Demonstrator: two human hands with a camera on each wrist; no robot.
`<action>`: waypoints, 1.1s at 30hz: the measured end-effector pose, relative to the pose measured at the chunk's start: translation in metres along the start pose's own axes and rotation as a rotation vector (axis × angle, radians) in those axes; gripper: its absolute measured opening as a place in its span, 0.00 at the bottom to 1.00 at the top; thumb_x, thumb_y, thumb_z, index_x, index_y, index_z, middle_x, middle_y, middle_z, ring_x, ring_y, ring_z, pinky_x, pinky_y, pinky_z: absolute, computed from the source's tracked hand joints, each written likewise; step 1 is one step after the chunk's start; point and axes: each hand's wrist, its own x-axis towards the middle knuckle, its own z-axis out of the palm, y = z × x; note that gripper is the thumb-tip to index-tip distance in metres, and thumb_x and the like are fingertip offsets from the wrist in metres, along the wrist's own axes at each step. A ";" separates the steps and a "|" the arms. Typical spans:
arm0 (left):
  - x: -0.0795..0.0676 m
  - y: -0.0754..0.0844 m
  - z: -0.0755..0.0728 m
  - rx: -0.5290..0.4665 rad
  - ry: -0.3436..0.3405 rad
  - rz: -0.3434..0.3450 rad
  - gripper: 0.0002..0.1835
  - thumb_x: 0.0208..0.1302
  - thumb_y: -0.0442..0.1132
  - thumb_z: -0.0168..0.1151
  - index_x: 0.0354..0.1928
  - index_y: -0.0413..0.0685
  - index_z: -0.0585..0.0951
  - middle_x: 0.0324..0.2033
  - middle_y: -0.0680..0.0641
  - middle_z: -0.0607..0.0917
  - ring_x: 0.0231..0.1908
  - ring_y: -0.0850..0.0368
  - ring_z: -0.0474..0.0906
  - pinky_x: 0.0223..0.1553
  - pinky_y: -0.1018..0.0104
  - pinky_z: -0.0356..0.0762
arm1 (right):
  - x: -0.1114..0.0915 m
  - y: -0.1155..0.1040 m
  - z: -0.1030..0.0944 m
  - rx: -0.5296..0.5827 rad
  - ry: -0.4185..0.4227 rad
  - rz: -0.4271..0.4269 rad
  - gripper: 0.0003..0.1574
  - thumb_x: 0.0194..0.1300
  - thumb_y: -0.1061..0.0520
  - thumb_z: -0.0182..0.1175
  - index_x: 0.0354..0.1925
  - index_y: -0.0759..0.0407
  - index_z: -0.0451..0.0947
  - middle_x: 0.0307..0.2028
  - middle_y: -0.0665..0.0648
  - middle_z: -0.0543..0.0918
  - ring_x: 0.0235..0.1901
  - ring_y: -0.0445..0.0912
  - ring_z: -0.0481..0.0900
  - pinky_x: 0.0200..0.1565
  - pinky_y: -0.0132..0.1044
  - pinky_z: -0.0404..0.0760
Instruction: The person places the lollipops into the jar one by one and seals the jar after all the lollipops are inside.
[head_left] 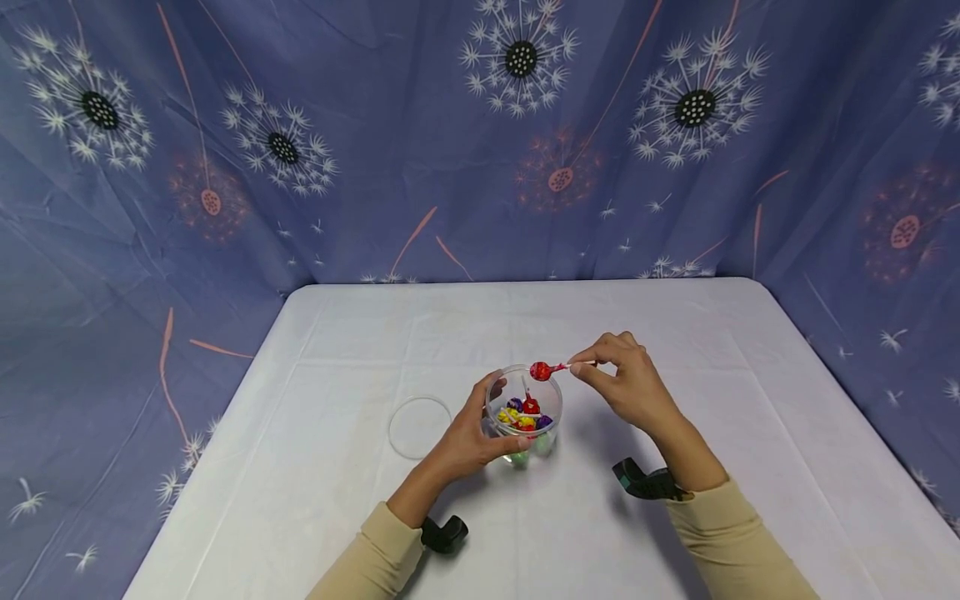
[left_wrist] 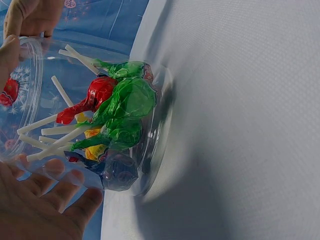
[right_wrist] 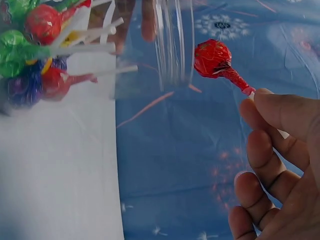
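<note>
A clear plastic jar (head_left: 551, 400) stands on the table, with several wrapped lollipops (left_wrist: 132, 97) inside in red, green, yellow and purple. My left hand (head_left: 468, 437) grips the jar from the left, thumb across its near side and fingers round the back. Over the right part of the jar's mouth is a red-wrapped lollipop (head_left: 541, 372). My right hand (head_left: 626, 379) pinches its white stick between thumb and forefinger, the candy end pointing left toward the jar. In the right wrist view the red lollipop (right_wrist: 213, 59) shows just outside the jar's rim (right_wrist: 175, 45).
A clear ring-shaped lid (head_left: 392, 429) lies flat on the white-covered table (head_left: 337, 333), left of the jar. Behind and beside the table hangs a blue dandelion-print cloth (head_left: 450, 167). Each wrist wears a dark camera mount (head_left: 647, 481).
</note>
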 end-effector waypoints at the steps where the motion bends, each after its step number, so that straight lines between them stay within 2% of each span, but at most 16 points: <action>1: 0.000 0.000 0.000 -0.002 -0.001 0.004 0.52 0.48 0.55 0.73 0.70 0.73 0.50 0.71 0.49 0.60 0.70 0.53 0.57 0.70 0.43 0.52 | 0.000 -0.002 0.001 -0.002 -0.004 -0.007 0.03 0.57 0.58 0.66 0.32 0.52 0.86 0.25 0.48 0.78 0.34 0.42 0.63 0.39 0.40 0.57; 11: -0.001 -0.001 -0.001 -0.002 -0.007 0.024 0.52 0.48 0.55 0.72 0.70 0.72 0.49 0.71 0.49 0.60 0.70 0.52 0.58 0.69 0.44 0.54 | 0.002 -0.013 0.014 -0.040 -0.078 -0.041 0.03 0.56 0.58 0.67 0.32 0.51 0.86 0.26 0.47 0.76 0.35 0.42 0.63 0.42 0.42 0.55; 15: -0.001 -0.001 -0.001 -0.018 -0.011 0.035 0.52 0.49 0.54 0.72 0.70 0.71 0.49 0.71 0.48 0.60 0.69 0.48 0.59 0.69 0.45 0.56 | 0.003 -0.015 0.021 -0.072 -0.076 -0.086 0.02 0.55 0.58 0.67 0.31 0.51 0.86 0.26 0.47 0.76 0.34 0.44 0.65 0.42 0.42 0.55; 22: -0.001 -0.002 -0.002 -0.017 -0.012 0.047 0.52 0.49 0.55 0.72 0.71 0.70 0.49 0.71 0.47 0.59 0.70 0.50 0.58 0.69 0.45 0.56 | 0.006 -0.020 0.030 -0.148 -0.062 -0.144 0.02 0.52 0.58 0.69 0.27 0.53 0.85 0.24 0.47 0.76 0.33 0.43 0.65 0.43 0.45 0.58; 33: 0.000 -0.003 -0.001 -0.005 -0.010 0.024 0.52 0.48 0.56 0.72 0.71 0.70 0.49 0.71 0.48 0.60 0.68 0.48 0.61 0.67 0.46 0.59 | 0.004 -0.022 0.038 -0.294 -0.093 -0.222 0.03 0.50 0.55 0.69 0.24 0.47 0.84 0.26 0.48 0.79 0.33 0.45 0.66 0.42 0.46 0.60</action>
